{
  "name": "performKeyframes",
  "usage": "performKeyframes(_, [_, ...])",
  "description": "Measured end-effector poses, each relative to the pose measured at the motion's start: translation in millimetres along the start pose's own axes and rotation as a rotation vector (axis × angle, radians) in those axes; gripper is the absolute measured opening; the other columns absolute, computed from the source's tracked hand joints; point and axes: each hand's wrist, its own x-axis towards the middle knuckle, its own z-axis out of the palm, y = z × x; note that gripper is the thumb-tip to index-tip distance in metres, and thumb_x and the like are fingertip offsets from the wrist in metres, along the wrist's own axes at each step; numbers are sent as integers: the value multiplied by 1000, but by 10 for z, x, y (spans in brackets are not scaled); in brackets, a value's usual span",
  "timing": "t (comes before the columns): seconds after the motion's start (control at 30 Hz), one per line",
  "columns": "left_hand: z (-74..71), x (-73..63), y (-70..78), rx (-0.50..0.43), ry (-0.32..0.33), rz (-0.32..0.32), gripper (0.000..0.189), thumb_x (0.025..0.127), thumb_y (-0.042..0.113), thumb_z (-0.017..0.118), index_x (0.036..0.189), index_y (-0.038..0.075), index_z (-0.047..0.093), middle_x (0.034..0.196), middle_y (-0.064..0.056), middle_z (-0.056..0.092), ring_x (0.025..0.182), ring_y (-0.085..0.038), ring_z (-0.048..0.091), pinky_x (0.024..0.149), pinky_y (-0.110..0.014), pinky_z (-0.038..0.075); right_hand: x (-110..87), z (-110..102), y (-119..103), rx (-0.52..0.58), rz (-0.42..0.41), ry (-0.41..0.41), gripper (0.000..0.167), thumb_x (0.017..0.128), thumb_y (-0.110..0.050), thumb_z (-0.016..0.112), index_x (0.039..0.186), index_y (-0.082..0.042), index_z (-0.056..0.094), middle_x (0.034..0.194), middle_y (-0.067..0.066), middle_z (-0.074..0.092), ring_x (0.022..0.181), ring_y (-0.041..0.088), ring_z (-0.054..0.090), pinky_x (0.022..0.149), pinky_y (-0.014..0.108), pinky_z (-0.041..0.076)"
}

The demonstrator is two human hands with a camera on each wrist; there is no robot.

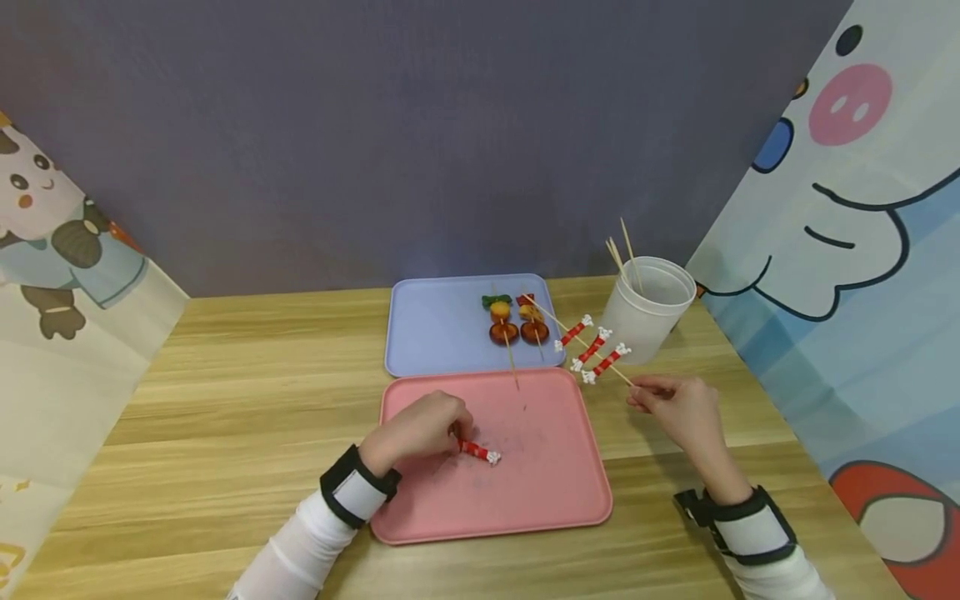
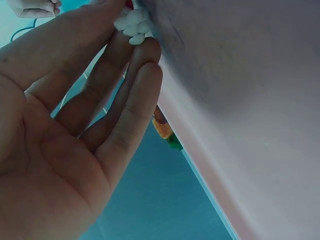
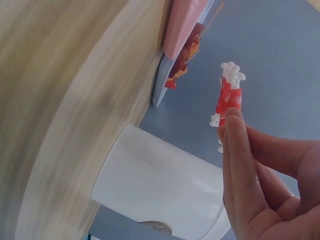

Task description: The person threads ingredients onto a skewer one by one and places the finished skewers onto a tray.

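Observation:
My left hand [image 1: 423,429] is over the pink tray [image 1: 540,492] and pinches a small red toy food piece with white knobbly ends [image 1: 476,450]. In the left wrist view its white knobs [image 2: 134,25] show at the fingertips, and most of the red part is hidden. Right of the tray, my right hand [image 1: 678,408] pinches the lower end of a thin wooden skewer [image 1: 621,375], which slants up and left. Three similar red pieces [image 1: 592,348] sit side by side across that skewer. In the right wrist view a red piece [image 3: 230,97] shows beyond the fingertips.
Behind the pink tray lies a blue tray [image 1: 435,325] with two loaded skewers [image 1: 504,333] at its right side; one stick reaches over the pink tray. A white tub [image 1: 637,325] holding several bare sticks [image 1: 627,242] stands at the back right, near the dark wall [image 1: 375,167].

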Motion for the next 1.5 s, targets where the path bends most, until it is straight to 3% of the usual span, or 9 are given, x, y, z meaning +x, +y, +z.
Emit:
performKeyframes(0.17, [-20, 21, -21, 3, 134, -88, 14, 73, 6, 75, 74, 19, 71, 74, 8, 64, 69, -8, 55, 61, -24, 46, 28, 48, -2, 1, -4, -17, 14, 83, -6, 71, 93, 3, 74, 75, 14, 73, 58, -1, 66, 51, 11, 49])
performKeyframes(0.4, [-121, 52, -62, -139, 413, -211, 10, 74, 2, 70, 78, 12, 71, 72, 3, 65, 64, -10, 54, 58, -26, 47, 35, 96, -79, 6, -22, -49, 14, 83, -8, 71, 94, 1, 74, 75, 11, 73, 60, 2, 67, 52, 13, 50])
performKeyframes(0.57, [-283, 64, -49, -217, 508, -274, 8, 79, 3, 69, 84, 10, 71, 81, -3, 70, 72, -15, 60, 66, -30, 52, 10, 120, -184, 29, -36, -57, 14, 83, -6, 70, 94, 2, 74, 75, 11, 73, 63, 9, 69, 53, 14, 50])
performKeyframes(0.67, [-369, 69, -64, -239, 581, -289, 5, 79, 6, 70, 84, 9, 71, 80, -4, 70, 72, -17, 62, 65, -31, 52, -8, 130, -255, 29, -54, -41, 13, 82, -7, 72, 93, 0, 75, 75, 10, 73, 62, 5, 68, 53, 13, 50])
performKeyframes(0.83, [-507, 65, -113, -237, 669, -314, 8, 80, 10, 72, 88, 9, 72, 82, -6, 70, 72, -19, 63, 63, -32, 51, -33, 132, -384, 42, -100, -10, 12, 81, -8, 73, 91, -2, 75, 72, 8, 73, 59, -3, 65, 52, 13, 50])
performKeyframes(1.0, [-612, 38, -153, -238, 723, -340, 11, 81, 11, 73, 92, 7, 72, 85, -9, 70, 77, -22, 63, 67, -35, 51, -58, 130, -499, 87, -123, -17, 12, 80, -5, 73, 91, -1, 75, 74, 10, 73, 59, -4, 65, 52, 14, 51])
performKeyframes(1.5, [-795, 81, -210, -278, 896, -395, 13, 80, 13, 73, 91, 6, 73, 81, -10, 69, 73, -21, 61, 60, -28, 46, -116, 129, -680, 138, -116, -68, 14, 81, -6, 74, 94, -2, 75, 87, 11, 73, 68, 11, 71, 57, 17, 53])
